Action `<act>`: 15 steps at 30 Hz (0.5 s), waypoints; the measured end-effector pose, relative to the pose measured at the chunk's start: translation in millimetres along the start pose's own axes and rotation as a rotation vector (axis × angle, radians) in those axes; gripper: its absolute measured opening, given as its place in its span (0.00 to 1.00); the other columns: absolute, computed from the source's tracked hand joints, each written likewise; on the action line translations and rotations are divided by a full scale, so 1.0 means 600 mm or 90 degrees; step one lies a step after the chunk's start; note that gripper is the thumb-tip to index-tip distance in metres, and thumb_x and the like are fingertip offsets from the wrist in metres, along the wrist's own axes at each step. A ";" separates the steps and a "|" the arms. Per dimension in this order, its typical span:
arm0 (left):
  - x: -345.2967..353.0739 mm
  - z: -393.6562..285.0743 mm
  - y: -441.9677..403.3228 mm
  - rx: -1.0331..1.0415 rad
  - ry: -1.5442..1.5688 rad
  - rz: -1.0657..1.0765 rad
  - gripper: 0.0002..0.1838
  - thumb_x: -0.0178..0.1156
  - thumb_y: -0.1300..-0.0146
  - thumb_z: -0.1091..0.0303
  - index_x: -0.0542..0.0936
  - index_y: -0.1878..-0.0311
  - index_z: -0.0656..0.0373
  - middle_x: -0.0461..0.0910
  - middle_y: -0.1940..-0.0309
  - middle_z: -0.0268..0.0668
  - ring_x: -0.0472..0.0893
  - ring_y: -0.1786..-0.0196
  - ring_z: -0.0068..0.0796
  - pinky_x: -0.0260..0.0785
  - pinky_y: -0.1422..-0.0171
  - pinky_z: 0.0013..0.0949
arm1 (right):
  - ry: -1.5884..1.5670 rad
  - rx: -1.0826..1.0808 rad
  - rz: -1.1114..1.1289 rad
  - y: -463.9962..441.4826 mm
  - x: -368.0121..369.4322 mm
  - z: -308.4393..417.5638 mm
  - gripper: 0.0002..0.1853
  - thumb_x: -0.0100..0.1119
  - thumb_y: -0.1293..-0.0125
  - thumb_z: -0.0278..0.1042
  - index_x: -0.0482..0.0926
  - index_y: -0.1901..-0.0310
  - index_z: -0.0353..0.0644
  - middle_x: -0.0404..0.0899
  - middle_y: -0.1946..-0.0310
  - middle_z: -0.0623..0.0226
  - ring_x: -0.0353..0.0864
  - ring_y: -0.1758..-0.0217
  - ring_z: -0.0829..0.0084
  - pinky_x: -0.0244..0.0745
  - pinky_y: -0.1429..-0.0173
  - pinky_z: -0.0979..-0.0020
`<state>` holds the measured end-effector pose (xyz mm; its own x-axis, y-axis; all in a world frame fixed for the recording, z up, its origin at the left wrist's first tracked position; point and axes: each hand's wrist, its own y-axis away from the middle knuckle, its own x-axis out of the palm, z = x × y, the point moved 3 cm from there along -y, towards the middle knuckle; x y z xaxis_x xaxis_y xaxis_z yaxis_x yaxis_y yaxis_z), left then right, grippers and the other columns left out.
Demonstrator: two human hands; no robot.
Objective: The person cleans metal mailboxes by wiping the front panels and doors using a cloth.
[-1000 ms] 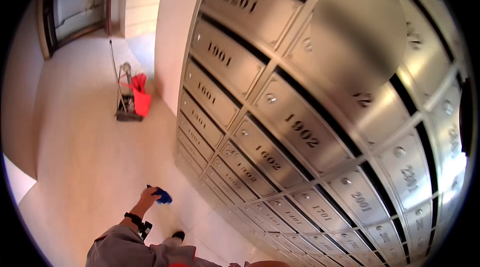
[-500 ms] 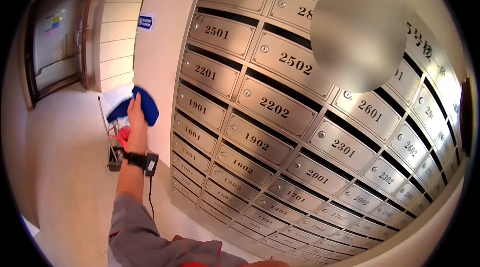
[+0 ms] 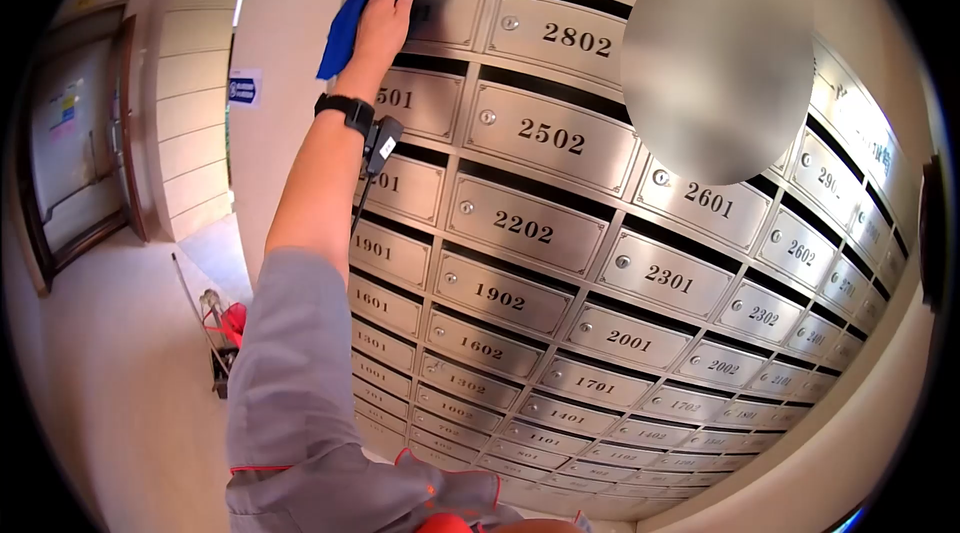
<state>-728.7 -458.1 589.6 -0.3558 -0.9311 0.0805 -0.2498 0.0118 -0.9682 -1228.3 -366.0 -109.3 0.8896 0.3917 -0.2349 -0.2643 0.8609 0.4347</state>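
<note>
My left hand (image 3: pixel 382 31) is raised to the top left corner of a metal mailbox bank (image 3: pixel 530 223). Its fingers are closed on a blue cloth (image 3: pixel 352 28), which lies against the left edge of the top-row mailbox door (image 3: pixel 440 18) and drapes down beside it. Hand and cloth cover most of that door's number. A black strap with a small device (image 3: pixel 382 145) is on my left wrist, and a dark cable runs down from it. My right hand is out of view.
Numbered, locked doors with dark slots fill the bank to the right. At lower left, a long-handled dustpan (image 3: pixel 220 373) with a red item (image 3: pixel 233 321) stands on the floor. A door (image 3: pixel 85 143) is at far left, a blue sign (image 3: pixel 243 89) on the wall. A blurred patch hides part of the bank.
My left hand has moved up and to the right with the blue cloth, from beside the wall to the top left mailbox. The view has shifted somewhat.
</note>
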 end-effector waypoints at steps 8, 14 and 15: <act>0.042 0.140 -0.110 0.030 -0.201 0.129 0.25 0.36 0.35 0.53 0.67 0.43 0.60 0.67 0.45 0.54 0.64 0.40 0.51 0.56 0.36 0.43 | -0.051 0.031 -0.064 0.003 -0.002 -0.028 0.17 0.49 0.41 0.31 0.62 0.49 0.42 0.76 0.64 0.62 0.78 0.61 0.65 0.73 0.60 0.66; 0.009 0.116 -0.105 -0.064 -0.285 0.168 0.24 0.35 0.35 0.54 0.68 0.44 0.59 0.67 0.45 0.51 0.65 0.41 0.49 0.57 0.38 0.43 | -0.082 0.047 -0.081 0.012 0.003 -0.057 0.17 0.49 0.41 0.31 0.63 0.50 0.42 0.77 0.64 0.62 0.78 0.61 0.65 0.73 0.61 0.66; 0.015 0.119 -0.112 -0.057 -0.276 0.165 0.24 0.35 0.35 0.54 0.68 0.44 0.59 0.68 0.45 0.51 0.65 0.41 0.49 0.57 0.38 0.43 | -0.089 0.042 -0.084 0.013 0.007 -0.064 0.17 0.49 0.41 0.31 0.63 0.51 0.42 0.77 0.64 0.62 0.78 0.61 0.65 0.73 0.61 0.66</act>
<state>-650.9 -493.3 638.4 -0.0145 -0.9588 -0.2838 -0.2852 0.2760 -0.9179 -1240.9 -345.0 -140.1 0.9590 0.2240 -0.1734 -0.1207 0.8768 0.4655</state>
